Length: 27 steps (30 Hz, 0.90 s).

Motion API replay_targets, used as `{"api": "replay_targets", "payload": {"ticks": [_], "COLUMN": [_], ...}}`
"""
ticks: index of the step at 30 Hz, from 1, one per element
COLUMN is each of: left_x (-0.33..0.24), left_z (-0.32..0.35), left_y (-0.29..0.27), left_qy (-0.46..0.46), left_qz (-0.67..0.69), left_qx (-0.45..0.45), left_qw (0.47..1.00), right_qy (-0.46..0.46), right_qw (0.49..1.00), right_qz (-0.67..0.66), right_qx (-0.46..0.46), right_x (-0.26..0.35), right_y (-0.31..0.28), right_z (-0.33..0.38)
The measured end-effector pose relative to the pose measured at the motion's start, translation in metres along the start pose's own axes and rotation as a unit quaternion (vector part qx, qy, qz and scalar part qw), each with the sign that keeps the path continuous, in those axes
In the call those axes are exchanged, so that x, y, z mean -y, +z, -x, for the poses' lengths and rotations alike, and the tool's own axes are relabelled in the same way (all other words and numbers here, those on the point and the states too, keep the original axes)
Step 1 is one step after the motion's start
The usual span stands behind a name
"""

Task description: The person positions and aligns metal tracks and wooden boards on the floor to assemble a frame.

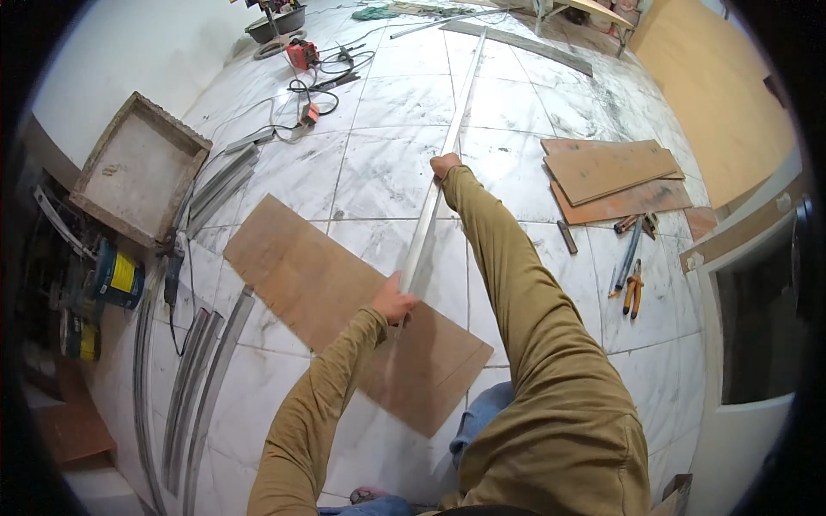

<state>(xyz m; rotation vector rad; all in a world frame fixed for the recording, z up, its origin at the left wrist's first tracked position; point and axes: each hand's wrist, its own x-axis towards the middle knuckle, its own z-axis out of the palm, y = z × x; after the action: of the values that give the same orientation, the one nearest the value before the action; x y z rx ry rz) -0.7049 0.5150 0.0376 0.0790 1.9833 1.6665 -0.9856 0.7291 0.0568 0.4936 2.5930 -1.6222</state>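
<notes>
A long silver metal profile (422, 230) runs from near my body away toward the far side of the room. My left hand (394, 303) is closed around it close to its near end. Farther along, my right hand (445, 165) grips the same profile, with that arm stretched out. Below my left hand, a brown wooden board (297, 267) lies aslant on the tiled floor, partly covered by my left forearm. The profile's far end reaches a grey plank (525, 45); whether they touch I cannot tell.
Stacked boards (611, 172), a short dark tube (567, 237) and orange-handled pliers (634, 291) lie to the right. On the left are more metal profiles (194, 370), a wooden-framed tray (142, 168), an angle grinder (173, 279) and paint buckets (119, 273). A red machine (303, 54) with cables sits farther off.
</notes>
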Motion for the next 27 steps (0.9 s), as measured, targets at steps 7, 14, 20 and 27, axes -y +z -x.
{"api": "replay_targets", "payload": {"ticks": [7, 14, 20, 27], "left_x": [0.007, 0.029, -0.012, -0.007], "left_z": [0.045, 0.068, 0.066, 0.053], "left_y": [0.039, 0.057, 0.081, 0.112], "left_qy": [0.168, 0.001, 0.011, 0.018], "left_qz": [-0.192, -0.162, -0.154, -0.094], "left_qx": [-0.058, 0.014, 0.054, 0.095], "left_qw": [0.965, 0.987, 0.987, 0.991], "right_qy": [-0.083, 0.015, 0.006, -0.004], "right_qw": [0.978, 0.989, 0.988, 0.981], "right_qz": [-0.187, -0.099, -0.014, 0.047], "right_qx": [-0.035, -0.105, -0.156, -0.188], "right_x": [-0.060, -0.116, -0.119, -0.167], "right_y": [0.001, -0.029, -0.090, -0.117], "right_z": [0.028, 0.041, 0.063, 0.033]}}
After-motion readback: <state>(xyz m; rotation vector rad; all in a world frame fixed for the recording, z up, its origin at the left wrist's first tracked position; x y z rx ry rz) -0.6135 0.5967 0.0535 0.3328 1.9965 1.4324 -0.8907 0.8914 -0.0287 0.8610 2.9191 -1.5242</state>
